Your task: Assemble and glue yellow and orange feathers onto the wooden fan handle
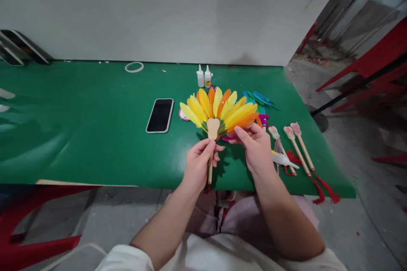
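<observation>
A fan of yellow and orange feathers (pixel 222 108) spreads from a wooden handle (pixel 212 135) held above the green table (pixel 95 135). My left hand (pixel 199 163) is closed round the handle's stick, thumb up on the wood. My right hand (pixel 254 146) pinches the lower right feathers of the fan with thumb and forefinger, and a white glue tube (pixel 282 159) pokes out from under its palm side.
A black phone (pixel 160 115) lies left of the fan. Two small glue bottles (pixel 204 77) stand behind it, with a tape ring (pixel 134 67) further back. Blue and pink feathers (pixel 259 101) lie to the right, beside three wooden handles with red tassels (pixel 302 152). Red chairs stand at the right.
</observation>
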Available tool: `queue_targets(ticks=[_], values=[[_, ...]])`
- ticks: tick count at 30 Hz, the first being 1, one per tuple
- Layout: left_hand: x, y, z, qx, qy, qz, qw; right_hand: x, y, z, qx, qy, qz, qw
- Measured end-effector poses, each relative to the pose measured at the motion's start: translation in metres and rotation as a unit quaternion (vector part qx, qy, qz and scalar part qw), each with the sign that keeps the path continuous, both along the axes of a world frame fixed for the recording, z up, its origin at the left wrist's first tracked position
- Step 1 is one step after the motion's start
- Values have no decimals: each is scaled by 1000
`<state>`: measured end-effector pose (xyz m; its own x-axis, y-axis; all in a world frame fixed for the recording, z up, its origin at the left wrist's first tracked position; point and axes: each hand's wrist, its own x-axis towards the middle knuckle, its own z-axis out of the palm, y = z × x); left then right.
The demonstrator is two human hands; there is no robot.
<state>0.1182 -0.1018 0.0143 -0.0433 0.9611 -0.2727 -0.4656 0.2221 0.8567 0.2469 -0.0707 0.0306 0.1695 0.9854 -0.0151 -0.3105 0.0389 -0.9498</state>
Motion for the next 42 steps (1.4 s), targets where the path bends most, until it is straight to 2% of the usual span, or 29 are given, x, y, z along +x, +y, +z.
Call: queue_targets(ticks=[16, 23, 27, 30, 33, 35, 37, 39, 42], values=[[1, -2, 1, 9, -3, 26, 1000, 0, 3, -3, -41, 38, 36, 998], [0, -3, -2, -19, -7, 33, 999, -1, 4, -2, -56, 8, 47, 997], [-2, -2, -2, -16, 7, 33, 999, 7, 5, 2, -55, -21, 28, 998], [-5, 0, -2, -5, 10, 41, 999, 24, 3, 10, -42, -83, -1, 996], [-8, 2, -3, 3, 21, 41, 999, 43, -1, 20, 2, -137, -62, 989], [-9, 3, -5, 0, 34, 43, 998, 50, -4, 24, 16, -152, -33, 988], [-8, 3, -9, -6, 55, 46, 997, 48, -7, 25, 6, -165, 39, 986], [-8, 1, -12, -9, 85, 41, 995, 40, -8, 24, -11, -178, 104, 978], [-10, -2, -15, 10, 145, 28, 989, 22, -9, 18, -35, -198, 147, 968]])
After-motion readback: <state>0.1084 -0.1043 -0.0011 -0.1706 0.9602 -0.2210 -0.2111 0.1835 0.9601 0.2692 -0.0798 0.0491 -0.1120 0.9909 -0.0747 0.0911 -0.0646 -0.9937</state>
